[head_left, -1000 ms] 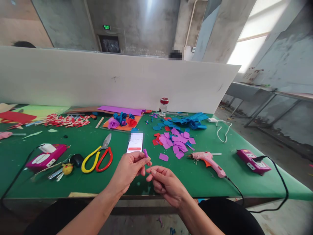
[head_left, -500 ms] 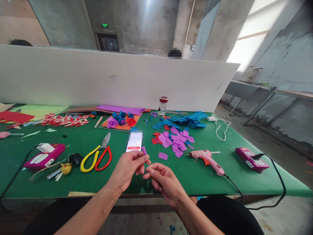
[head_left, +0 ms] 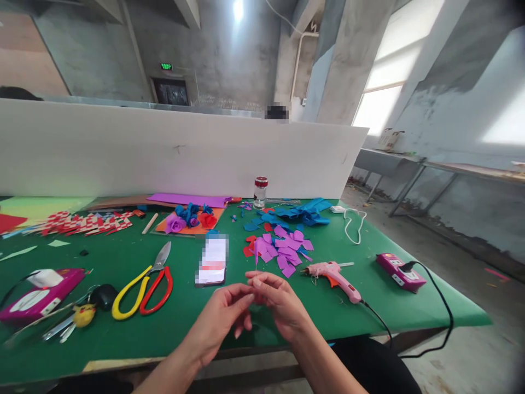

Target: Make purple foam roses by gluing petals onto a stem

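My right hand (head_left: pixel 282 306) pinches the thin stem of a narrow purple paper roll (head_left: pixel 256 253), which stands upright above the fingertips. Close against those fingertips, my left hand (head_left: pixel 227 312) is closed in a pinch; what lies between its fingers is hidden. Beyond the hands lie loose purple paper petals (head_left: pixel 289 249), with red petals (head_left: pixel 248 250) at their left and blue paper pieces (head_left: pixel 307 212) behind. A phone (head_left: pixel 214 260) lies flat just past my left hand. Finished paper flowers (head_left: pixel 191 216) in purple, blue and red rest on an orange sheet.
Scissors (head_left: pixel 151 284) with yellow and red handles lie at left, near keys (head_left: pixel 68 327) and a purple power strip (head_left: pixel 61 290). On the right are a pink glue gun (head_left: pixel 338 276) and another power strip (head_left: pixel 400 272). A lidded jar (head_left: pixel 260 192) stands before the white board (head_left: pixel 205 158).
The purple roll has passed from my left fingertips to above my right fingertips and now points straight up. The view has turned, so the table things appear further left and mostly lower.
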A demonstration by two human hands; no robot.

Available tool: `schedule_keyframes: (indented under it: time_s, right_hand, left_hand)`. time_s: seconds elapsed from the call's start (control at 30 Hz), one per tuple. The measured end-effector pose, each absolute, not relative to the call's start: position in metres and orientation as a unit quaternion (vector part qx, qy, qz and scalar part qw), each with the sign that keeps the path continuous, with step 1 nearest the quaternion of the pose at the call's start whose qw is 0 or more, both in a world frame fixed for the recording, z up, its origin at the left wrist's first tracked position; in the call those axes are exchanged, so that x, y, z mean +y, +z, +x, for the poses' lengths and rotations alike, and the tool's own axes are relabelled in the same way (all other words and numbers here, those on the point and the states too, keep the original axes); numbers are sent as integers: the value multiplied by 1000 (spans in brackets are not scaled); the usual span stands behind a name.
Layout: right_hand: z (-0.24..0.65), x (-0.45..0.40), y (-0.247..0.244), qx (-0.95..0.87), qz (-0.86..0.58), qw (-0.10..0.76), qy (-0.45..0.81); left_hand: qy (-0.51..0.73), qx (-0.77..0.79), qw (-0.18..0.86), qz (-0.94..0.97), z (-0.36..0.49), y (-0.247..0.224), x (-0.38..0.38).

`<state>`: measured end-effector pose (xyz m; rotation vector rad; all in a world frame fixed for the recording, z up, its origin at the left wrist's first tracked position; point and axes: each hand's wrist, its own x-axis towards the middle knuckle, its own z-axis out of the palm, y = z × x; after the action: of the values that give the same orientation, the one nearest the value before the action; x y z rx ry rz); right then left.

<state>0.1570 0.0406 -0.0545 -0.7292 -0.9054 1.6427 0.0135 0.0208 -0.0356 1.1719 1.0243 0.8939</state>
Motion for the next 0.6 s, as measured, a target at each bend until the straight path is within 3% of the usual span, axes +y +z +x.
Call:
schedule_keyframes:
  time_s: [0.6]
  right_hand:
    - [166,41,-43,-440,-336,537,636]
  left_hand:
    - [402,492,582,507,24,-31,14]
